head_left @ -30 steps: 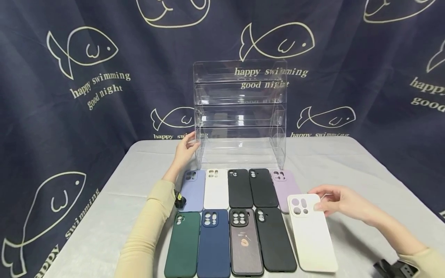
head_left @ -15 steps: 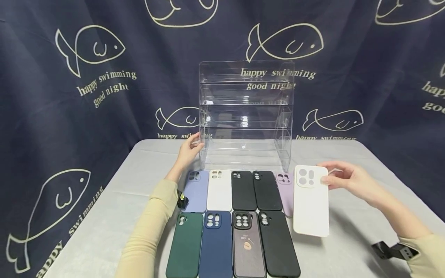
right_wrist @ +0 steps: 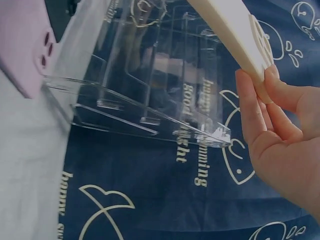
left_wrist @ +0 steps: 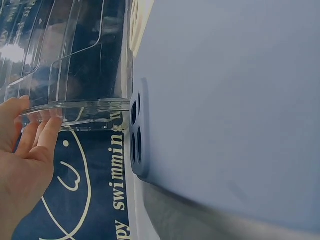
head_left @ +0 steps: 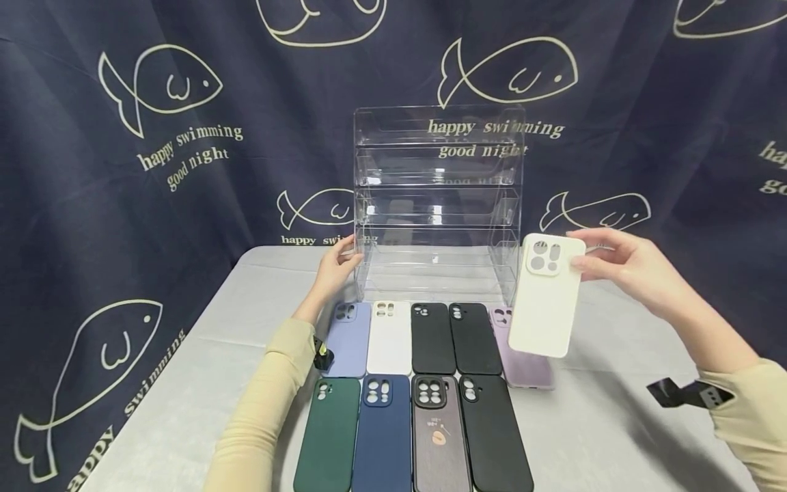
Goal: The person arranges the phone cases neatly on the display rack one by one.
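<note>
R hand (head_left: 630, 265) pinching cream case (head_left: 544, 304), lifted higher vs b4; L hand (head_left: 334, 272) still grips clear rack (head_left: 436, 217).

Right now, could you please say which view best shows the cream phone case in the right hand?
The head view: the cream phone case shows nearly its whole back and camera cutouts. The right wrist view shows it nearly edge-on, cut off by the frame; the left wrist view doesn't show it.

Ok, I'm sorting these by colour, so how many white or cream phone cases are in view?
2: a white case lies in the back row, second from the left; a cream case is held up in the right hand.
</note>
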Motion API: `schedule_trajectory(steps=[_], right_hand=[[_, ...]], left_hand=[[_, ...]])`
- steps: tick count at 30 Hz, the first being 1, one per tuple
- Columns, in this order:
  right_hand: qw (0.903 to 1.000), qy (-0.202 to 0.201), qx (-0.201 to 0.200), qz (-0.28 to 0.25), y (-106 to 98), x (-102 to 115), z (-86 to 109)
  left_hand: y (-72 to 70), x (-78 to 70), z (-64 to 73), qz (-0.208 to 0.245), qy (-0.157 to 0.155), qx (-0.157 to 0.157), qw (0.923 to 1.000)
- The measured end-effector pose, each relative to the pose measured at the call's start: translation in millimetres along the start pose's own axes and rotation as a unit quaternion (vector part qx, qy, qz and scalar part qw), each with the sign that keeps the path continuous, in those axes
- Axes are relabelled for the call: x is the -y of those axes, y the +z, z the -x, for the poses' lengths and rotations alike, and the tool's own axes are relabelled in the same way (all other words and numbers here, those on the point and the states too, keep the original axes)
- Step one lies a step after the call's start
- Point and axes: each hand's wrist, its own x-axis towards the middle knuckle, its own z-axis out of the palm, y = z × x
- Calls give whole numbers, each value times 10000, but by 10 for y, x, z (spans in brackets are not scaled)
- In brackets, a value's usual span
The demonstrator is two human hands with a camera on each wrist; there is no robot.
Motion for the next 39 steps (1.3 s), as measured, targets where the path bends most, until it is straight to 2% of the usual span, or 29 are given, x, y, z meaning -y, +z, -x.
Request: schedule_trajectory(steps=[3, 6, 10, 17, 22, 24, 28, 31, 39], right_hand=[[9998, -144, -146, -16, -29, 91, -108], [9991, -319, -202, -210, -65, 167, -237], [9981, -420, -244, -378, -105, 246, -378], [9899, -826, -332, -1101, -149, 375, -635], [9859, -1046, -491, -1209, -150, 444, -858], [9830, -1132, -533, -1348, -161, 482, -948], [9706, -1298, -564, -1945, -164, 550, -1109], [9662, -1277, -660, -2138, -166, 602, -1224], [9676, -1057, -1100, -2011, -168, 691, -1491]], left_hand=[[-9, -128, 48, 67, -71, 91, 9999], [-10, -139, 47, 63, -109, 76, 9999], [3, -7, 4, -70, -59, 17, 10000], [-7, -4, -1, -168, -23, 63, 9998], [-7, 15, 9, -221, -70, 79, 9997], [-6, 16, 2, -226, -41, 65, 9997], [-11, 32, 1, -209, 16, 86, 9997], [-11, 35, 1, -175, 0, 84, 9998], [-25, 43, -1, -159, -51, 158, 9997]])
